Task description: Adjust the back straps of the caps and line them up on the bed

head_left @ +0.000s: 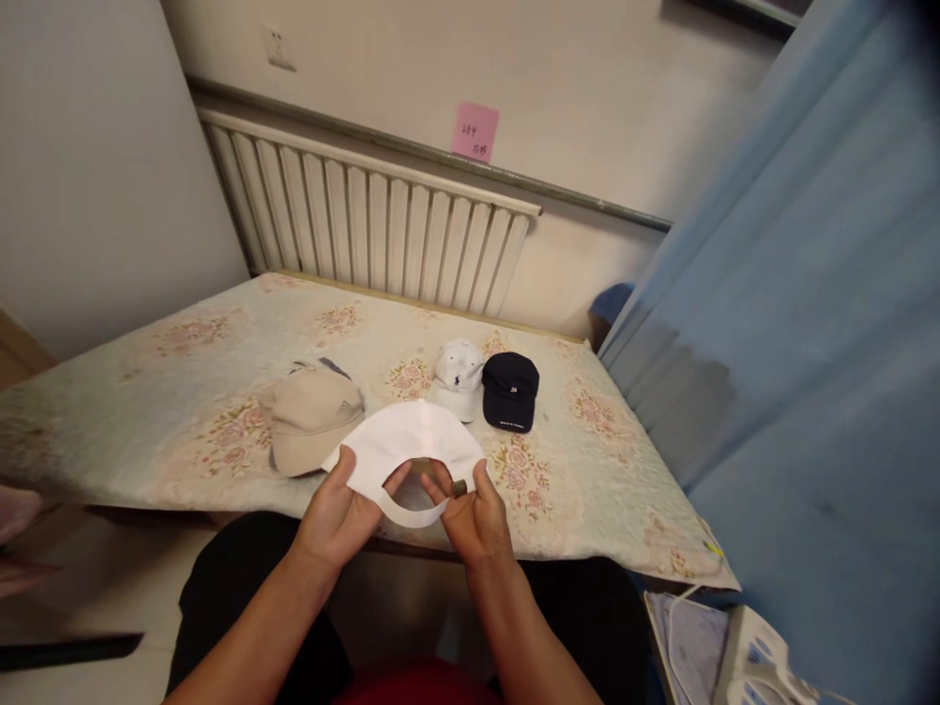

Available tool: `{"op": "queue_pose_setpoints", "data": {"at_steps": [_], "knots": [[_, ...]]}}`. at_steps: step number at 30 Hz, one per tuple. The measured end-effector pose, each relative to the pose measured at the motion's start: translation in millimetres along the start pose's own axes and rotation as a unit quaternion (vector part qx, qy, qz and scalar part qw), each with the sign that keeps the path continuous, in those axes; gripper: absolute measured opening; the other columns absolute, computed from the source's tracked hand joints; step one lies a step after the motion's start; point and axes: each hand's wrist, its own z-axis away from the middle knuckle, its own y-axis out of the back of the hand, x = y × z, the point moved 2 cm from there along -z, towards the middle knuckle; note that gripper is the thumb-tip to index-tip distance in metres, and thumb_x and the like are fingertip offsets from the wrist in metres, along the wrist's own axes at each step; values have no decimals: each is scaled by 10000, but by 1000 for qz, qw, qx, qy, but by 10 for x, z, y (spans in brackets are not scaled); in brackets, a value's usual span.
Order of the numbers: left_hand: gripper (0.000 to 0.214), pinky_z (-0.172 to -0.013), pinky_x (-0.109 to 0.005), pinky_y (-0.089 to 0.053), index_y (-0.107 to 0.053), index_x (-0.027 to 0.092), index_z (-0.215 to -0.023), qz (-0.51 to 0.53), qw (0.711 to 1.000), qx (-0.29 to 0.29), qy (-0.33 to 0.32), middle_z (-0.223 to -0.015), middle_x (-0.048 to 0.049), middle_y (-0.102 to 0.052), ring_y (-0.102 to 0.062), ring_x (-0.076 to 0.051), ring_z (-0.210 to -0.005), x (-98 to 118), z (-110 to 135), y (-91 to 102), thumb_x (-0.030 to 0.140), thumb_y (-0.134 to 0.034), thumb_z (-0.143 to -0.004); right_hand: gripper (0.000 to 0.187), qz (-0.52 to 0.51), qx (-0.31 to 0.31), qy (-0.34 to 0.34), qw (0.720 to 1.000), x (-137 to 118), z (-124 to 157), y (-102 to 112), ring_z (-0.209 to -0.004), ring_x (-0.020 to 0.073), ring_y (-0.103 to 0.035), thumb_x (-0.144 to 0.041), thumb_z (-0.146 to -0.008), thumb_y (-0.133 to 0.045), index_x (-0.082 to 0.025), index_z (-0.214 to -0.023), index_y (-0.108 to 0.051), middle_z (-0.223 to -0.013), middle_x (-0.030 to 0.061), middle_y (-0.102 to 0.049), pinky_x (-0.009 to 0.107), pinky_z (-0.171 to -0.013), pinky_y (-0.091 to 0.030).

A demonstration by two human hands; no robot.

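A white baseball cap (418,436) is held up in front of me, its rear opening and back strap facing me. On the cap's left edge my left hand (342,509) is closed, thumb outside and fingers partly inside. Its right side is gripped by my right hand (477,509), near a small brown strap buckle (459,487). Beyond it on the bed lie a beige cap (312,411) to the left, a smaller white cap (458,367) with a dark logo, and a black cap (511,390) beside that one.
The caps lie on a bed with a floral cover (198,392). A radiator (367,211) runs along the wall, under a pink note (476,132). A blue curtain (793,294) hangs at right, above a white device with a cable (764,656). A blurred hand (29,573) shows at far left.
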Motion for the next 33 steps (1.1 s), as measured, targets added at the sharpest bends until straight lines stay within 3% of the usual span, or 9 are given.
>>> {"op": "queue_pose_setpoints", "data": {"at_steps": [6,11,19,28,33], "knots": [[507,-1024,-486,-403,-423,178,-1364,-66,993,-27,92,-1274,-158,-575,-513,-302,-1195,-67,42,11,380,-451,-900,377,18,-13,-3,1000,16,34,-70,-1070,224,-613,-434,-848,-555,-197,-1139,-587,-1143,81,-660,480,-967,-451],[419,-1053,-478,-363,-498,109,-1302,-108,981,-33,161,-1216,-179,-614,-518,-298,-1192,-62,92,7,268,-439,-919,399,23,-22,-18,999,15,39,-56,-1091,233,-601,-428,-851,-549,-176,-1159,-569,-1111,106,-671,508,-978,-429],[417,-1088,-502,-296,-499,128,-1309,-76,984,-73,146,-1184,-154,-640,-524,-297,-1186,21,120,11,185,-457,-898,337,10,-88,-4,996,-41,85,-34,-1098,233,-601,-224,-829,-573,-199,-1165,-564,-1125,81,-673,546,-1019,-370],[558,-1103,-506,-255,-308,173,-1426,-61,984,-85,147,-1289,-144,-569,-476,-297,-1233,14,136,-37,154,-427,-881,423,33,-103,16,994,-57,126,-56,-1133,260,-576,-155,-764,-602,-225,-1179,-559,-1175,79,-651,575,-1005,-369],[591,-1096,-539,-233,-291,162,-1432,-48,982,-102,153,-1292,-152,-566,-461,-317,-1245,30,142,-36,150,-419,-855,430,40,-110,7,993,-76,134,-41,-1136,272,-574,-146,-761,-589,-211,-1185,-551,-1174,87,-651,582,-991,-379]]}}
